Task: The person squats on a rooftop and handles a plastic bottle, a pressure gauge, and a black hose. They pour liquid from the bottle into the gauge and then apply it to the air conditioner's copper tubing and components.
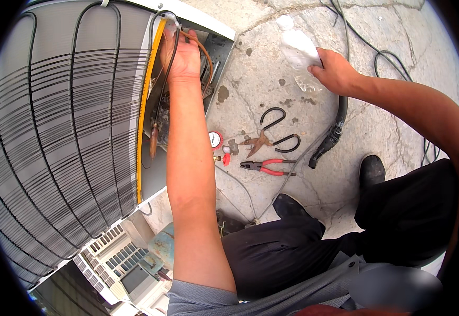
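My left hand (183,59) reaches into the lower back compartment of a refrigerator (90,79), palm up, its visible fingers apart. Around its fingers run a thin black tube (172,50) and a bent copper tube (207,55). A small white lump (171,20) sits by the fingertips, and what they touch there is partly hidden. Over the floor at the right, my right hand (335,71) is closed on a clear plastic bag (299,48) with white contents. A wooden-handled tool (153,141) hangs in the compartment beside my left forearm.
Snips (261,141) and red-handled pliers (266,167) lie on the cracked concrete, beside a pressure gauge (216,139) with a red knob. A black-wrapped hose (335,131) and dark cables (392,58) cross the floor. Lower left stands a beige slatted appliance (121,263).
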Action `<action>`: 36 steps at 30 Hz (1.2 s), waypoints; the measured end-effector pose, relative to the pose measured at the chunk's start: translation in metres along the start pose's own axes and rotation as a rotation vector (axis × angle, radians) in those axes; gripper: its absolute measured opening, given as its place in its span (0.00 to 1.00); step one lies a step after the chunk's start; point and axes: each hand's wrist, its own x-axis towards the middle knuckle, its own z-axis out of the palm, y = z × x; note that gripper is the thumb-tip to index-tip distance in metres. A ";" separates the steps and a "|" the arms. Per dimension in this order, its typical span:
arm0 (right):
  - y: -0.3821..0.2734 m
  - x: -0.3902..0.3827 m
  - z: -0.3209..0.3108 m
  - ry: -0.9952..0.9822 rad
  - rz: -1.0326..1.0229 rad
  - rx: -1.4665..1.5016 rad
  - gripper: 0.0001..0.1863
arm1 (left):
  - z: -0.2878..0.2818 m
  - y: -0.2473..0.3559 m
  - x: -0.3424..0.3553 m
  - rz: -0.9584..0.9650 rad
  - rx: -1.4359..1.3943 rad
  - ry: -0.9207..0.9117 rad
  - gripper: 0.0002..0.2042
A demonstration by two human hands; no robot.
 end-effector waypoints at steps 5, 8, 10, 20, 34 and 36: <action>-0.004 0.002 -0.001 -0.011 0.024 -0.008 0.18 | 0.008 -0.006 -0.003 0.045 0.056 0.119 0.17; 0.000 0.006 0.006 -0.002 -0.006 0.050 0.18 | 0.007 -0.008 -0.006 0.087 0.109 0.173 0.15; 0.000 0.008 0.005 -0.009 -0.003 0.020 0.18 | 0.006 -0.007 -0.008 0.080 0.126 0.210 0.12; -0.006 0.006 0.001 -0.005 0.025 -0.030 0.17 | 0.008 -0.011 -0.013 -0.108 -0.094 0.156 0.06; -0.011 0.003 0.001 -0.019 0.041 -0.046 0.19 | -0.021 -0.007 -0.002 -0.332 -0.096 -0.172 0.07; -0.014 0.000 -0.001 -0.017 0.050 -0.060 0.19 | -0.017 -0.007 -0.004 -0.323 -0.080 -0.147 0.07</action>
